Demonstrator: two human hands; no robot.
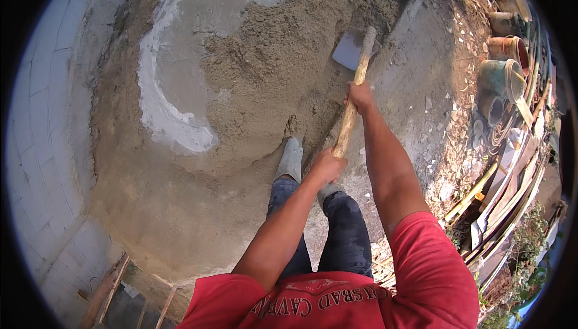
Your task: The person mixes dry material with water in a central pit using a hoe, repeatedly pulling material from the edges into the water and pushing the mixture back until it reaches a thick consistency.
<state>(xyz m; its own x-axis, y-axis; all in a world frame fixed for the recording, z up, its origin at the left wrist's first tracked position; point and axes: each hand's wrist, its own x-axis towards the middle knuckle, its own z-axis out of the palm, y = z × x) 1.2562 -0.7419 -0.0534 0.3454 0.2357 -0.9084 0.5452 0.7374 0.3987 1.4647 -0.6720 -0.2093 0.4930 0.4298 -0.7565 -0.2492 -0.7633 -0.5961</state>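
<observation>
Both my hands grip the wooden handle of a hoe [350,118], which slants up and slightly right. My left hand [327,165] is closed round its lower end, near my knees. Farther up, my right hand [360,96] wraps the middle of the handle. The hoe's flat, pale metal blade [347,51] is at the far end, against the sand's right edge. A broad heap of damp brown sand [265,70] spreads left of the blade. On it lies a curved band of whitish grey cement powder [150,82] around a smoother wet-looking grey patch [186,58].
My boot [291,159] stands at the sand's near edge. A pale block wall [45,130] runs along the left. Several buckets [501,79] line the right side, with stacked boards and poles [509,184] nearer. Wooden pieces [108,290] lie at the lower left.
</observation>
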